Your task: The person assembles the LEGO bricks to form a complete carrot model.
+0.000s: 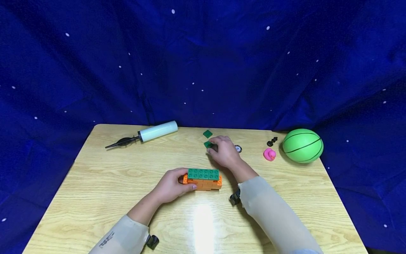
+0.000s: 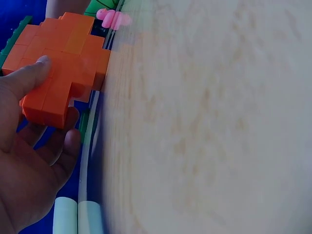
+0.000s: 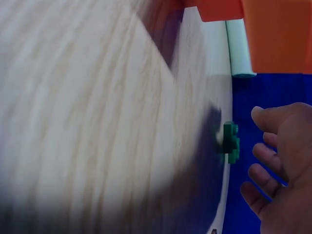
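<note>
My left hand [image 1: 172, 187] grips the left end of a toy-brick build [image 1: 206, 184], with the thumb on its near face. The build has orange bricks in a stepped shape below a row of green studded bricks [image 1: 203, 174]. In the left wrist view, its flat orange side [image 2: 68, 63] faces the camera, with the thumb across it. My right hand [image 1: 224, 151] is over the far part of the table beside a small green brick [image 1: 207, 144]. In the right wrist view, its thumb and fingers are spread apart, with nothing between them. Another green brick [image 1: 207, 133] lies just behind.
A pump [image 1: 158, 131] with a pale barrel and black nozzle lies at the back left. Right of my right hand is a round black-and-white piece [image 1: 238, 148]. A pink rubber duck [image 1: 269, 154], small black pieces [image 1: 270, 143] and a green ball [image 1: 302, 145] sit far right.
</note>
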{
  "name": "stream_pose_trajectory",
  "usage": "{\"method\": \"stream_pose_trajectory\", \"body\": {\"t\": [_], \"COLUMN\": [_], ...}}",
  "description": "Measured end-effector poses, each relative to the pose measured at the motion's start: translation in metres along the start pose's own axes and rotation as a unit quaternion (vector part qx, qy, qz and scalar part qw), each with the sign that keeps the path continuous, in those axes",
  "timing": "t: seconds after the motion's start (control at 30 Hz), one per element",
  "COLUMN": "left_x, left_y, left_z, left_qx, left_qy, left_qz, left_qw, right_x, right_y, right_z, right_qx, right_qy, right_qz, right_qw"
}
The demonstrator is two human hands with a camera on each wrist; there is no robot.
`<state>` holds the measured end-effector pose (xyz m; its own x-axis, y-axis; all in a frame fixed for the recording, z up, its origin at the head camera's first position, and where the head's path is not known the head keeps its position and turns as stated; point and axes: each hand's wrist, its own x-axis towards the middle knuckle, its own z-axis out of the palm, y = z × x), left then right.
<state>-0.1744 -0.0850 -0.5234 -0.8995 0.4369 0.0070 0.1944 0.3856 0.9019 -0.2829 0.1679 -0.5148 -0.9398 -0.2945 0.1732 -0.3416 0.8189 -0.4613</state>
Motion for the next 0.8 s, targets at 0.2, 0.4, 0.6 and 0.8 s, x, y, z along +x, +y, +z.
{"method": "stream_pose_trajectory", "body": {"t": [0.2, 0.4, 0.6, 0.8], "left_x": [0.001, 0.000, -0.001, -0.001], "left_y": [0.001, 0.000, 0.000, -0.001], "left_z": [0.000, 0.002, 0.002, 0.001], "left_qx": [0.005, 0.011, 0.011, 0.014], "left_qy": [0.003, 0.007, 0.003, 0.005], "left_qz": [0.006, 0.010, 0.010, 0.008], "left_qw": [1.0000, 0.9999, 0.9999, 0.9999], "right_x": [0.010, 0.013, 0.016, 0.020], "right_y": [0.003, 0.006, 0.008, 0.006], "right_z": [0.004, 0.010, 0.015, 0.016], "right_qx": [-0.025, -0.035, -0.046, -0.055], "right_qy": [-0.015, -0.033, -0.034, -0.023], "right_qz": [0.026, 0.056, 0.068, 0.059], "right_qw": [0.9992, 0.9973, 0.9961, 0.9964]}}
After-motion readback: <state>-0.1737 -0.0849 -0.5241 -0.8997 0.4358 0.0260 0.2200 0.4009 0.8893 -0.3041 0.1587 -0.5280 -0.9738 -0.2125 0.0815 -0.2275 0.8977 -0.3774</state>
